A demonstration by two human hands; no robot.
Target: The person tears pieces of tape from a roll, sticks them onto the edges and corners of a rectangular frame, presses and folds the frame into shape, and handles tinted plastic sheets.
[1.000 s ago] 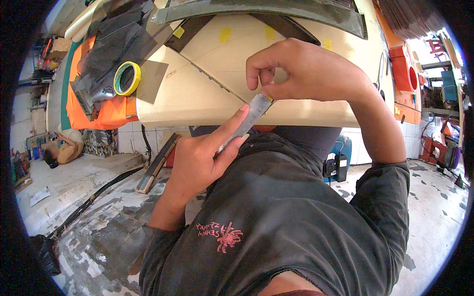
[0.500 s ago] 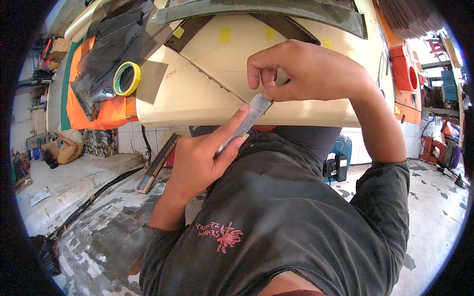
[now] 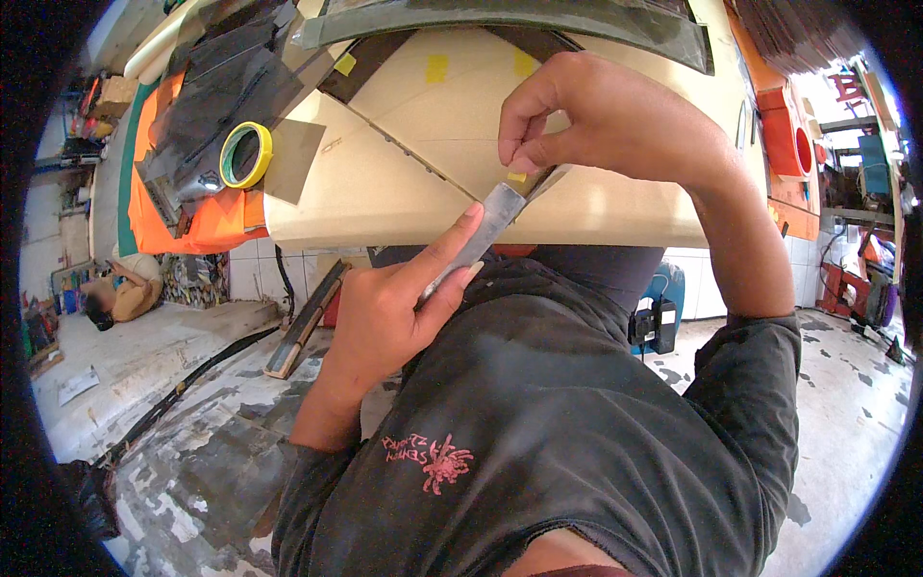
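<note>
A broad cream panel (image 3: 404, 192) spans the far bench, a yellow tape roll (image 3: 245, 155) lying at its left. At the near edge the left hand (image 3: 389, 322) grasps a flat grey metal blade (image 3: 486, 226), slim and dull, while the right hand (image 3: 596, 120) pinches its tip. A slip could nick the pinching fingers or gouge the panel.
</note>
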